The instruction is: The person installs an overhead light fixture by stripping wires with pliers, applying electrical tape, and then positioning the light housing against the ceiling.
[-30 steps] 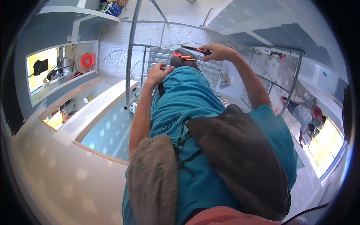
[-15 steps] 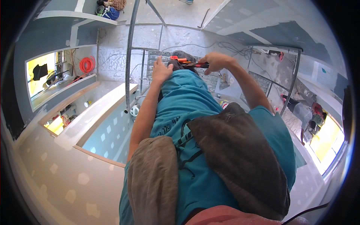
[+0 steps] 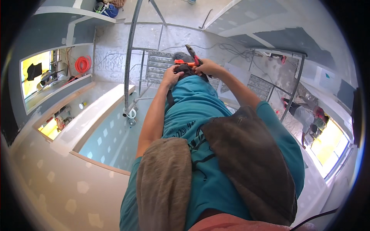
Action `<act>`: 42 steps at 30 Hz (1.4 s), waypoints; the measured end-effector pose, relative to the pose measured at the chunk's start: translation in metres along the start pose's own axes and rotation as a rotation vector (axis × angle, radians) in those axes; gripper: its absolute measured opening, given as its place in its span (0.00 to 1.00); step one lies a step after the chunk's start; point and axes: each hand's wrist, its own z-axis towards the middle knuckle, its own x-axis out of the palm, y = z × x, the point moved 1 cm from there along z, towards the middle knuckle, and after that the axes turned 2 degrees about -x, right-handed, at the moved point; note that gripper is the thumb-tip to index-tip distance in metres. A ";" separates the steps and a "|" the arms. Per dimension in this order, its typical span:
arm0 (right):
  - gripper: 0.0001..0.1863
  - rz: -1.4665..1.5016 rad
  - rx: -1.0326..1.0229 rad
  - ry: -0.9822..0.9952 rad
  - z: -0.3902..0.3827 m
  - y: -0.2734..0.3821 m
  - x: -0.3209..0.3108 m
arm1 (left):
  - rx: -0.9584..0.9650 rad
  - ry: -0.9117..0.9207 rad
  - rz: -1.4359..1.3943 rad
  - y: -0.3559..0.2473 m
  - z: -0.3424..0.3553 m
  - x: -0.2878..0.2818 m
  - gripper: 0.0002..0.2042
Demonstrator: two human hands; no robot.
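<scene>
At my waist hangs a dark tool pouch (image 3: 184,70), and an orange-handled tool (image 3: 185,63) sticks out at its top. My left hand (image 3: 172,75) is at the pouch's left side, its fingers curled in on the dark cloth. In my closed right hand (image 3: 208,68) is a pair of pliers (image 3: 191,51) with red grips; their dark jaws point away from me, above the pouch. My right fingers are close to the pouch's right edge. Part of the pouch is hidden by my hands and teal shirt.
I am above a perforated metal platform (image 3: 154,65) with upright scaffold tubes (image 3: 128,77) at left and a rail frame (image 3: 295,90) at right. Cables (image 3: 235,48) lie on the floor. An orange hose coil (image 3: 82,64) is at left. Another person (image 3: 302,117) is at far right.
My right hand has turned the pliers from lying sideways over the pouch to pointing away from me. My left hand has gone from spread fingers to curled on the pouch.
</scene>
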 end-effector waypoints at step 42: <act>0.20 -0.210 -0.323 0.171 -0.009 0.067 -0.025 | -0.303 -0.059 -0.434 -0.008 -0.028 -0.010 0.26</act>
